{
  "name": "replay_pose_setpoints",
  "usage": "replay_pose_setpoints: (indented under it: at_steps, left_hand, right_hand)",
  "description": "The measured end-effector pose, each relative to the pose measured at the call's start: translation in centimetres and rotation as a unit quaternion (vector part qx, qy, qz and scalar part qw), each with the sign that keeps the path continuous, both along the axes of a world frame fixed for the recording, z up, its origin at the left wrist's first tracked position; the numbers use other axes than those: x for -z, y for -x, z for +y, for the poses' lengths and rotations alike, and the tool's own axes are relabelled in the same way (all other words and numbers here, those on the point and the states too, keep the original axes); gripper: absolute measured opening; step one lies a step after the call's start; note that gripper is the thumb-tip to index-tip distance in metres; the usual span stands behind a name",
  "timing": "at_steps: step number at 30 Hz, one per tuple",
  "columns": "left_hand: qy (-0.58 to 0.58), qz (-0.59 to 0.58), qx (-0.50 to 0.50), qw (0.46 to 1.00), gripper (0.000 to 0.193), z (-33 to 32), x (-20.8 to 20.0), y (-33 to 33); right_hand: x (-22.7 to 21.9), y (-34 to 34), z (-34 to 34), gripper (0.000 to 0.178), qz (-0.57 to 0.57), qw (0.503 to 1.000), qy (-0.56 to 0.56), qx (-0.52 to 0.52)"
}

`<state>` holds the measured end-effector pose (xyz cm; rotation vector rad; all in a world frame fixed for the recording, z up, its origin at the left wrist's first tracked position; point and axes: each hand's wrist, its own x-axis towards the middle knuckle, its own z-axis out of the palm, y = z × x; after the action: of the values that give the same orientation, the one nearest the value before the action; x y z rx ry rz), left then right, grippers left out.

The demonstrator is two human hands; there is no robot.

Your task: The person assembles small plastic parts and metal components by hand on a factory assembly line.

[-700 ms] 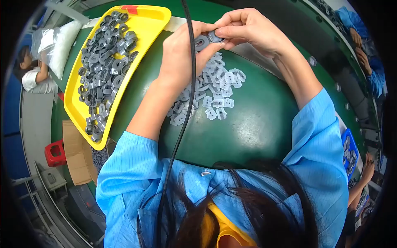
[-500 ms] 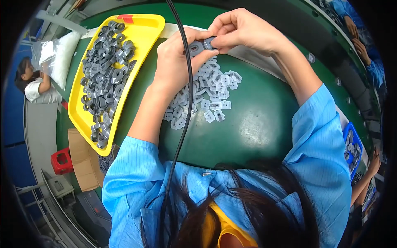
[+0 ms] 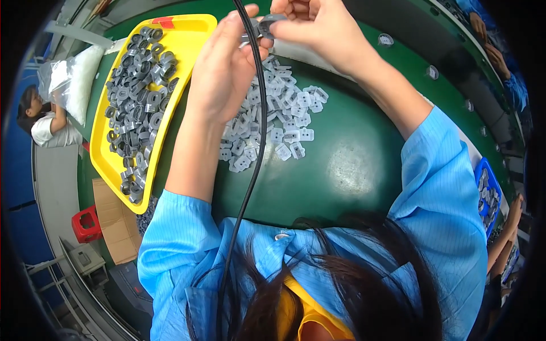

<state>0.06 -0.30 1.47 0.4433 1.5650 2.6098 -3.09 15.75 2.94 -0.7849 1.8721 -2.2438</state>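
Grey and small, the part (image 3: 266, 25) sat pinched between both hands near the top edge of the view, above the far side of the green surface (image 3: 352, 170); its exact shape was hard to make out, and its long axis could not be told because fingers covered most of it. The left hand (image 3: 224, 68) held a narrow grip on the part's near side, and the right hand (image 3: 318, 28), partly cut off by the frame, was closed on its far side. A black cable (image 3: 250, 170) hung down across the left hand, hiding part of it. Below the hands lay a loose pile of pale, flat, squarish plastic pieces (image 3: 278, 119) on the matte surface. To the left, a glossy yellow tray (image 3: 187, 51) held dark grey ring-like parts (image 3: 139, 102).
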Motion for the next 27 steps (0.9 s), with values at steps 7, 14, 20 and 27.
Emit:
replay_pose_setpoints:
  at_steps: [7,14,20,27]
  left_hand:
    - [-0.05,-0.08,0.019,0.995,0.026,0.8,-0.2,0.2]
    - [0.099,-0.052,-0.129,0.985,0.036,-2.5,1.1,1.6]
    - [0.218,-0.073,-0.1,0.968,0.031,-4.3,2.1,2.9]
    - [0.449,0.03,-0.191,0.872,0.04,-3.3,1.9,1.7]
  right_hand:
    - [-0.5,-0.7,-0.5,0.018,0.49,0.836,-0.168,0.181]
    - [2.0,5.1,2.9,0.023,-0.093,0.973,-0.174,0.118]
    - [4.9,7.5,5.3,0.02,0.323,0.811,-0.385,0.3]
    - [0.7,2.6,-1.9,0.036,0.18,0.773,-0.597,0.119]
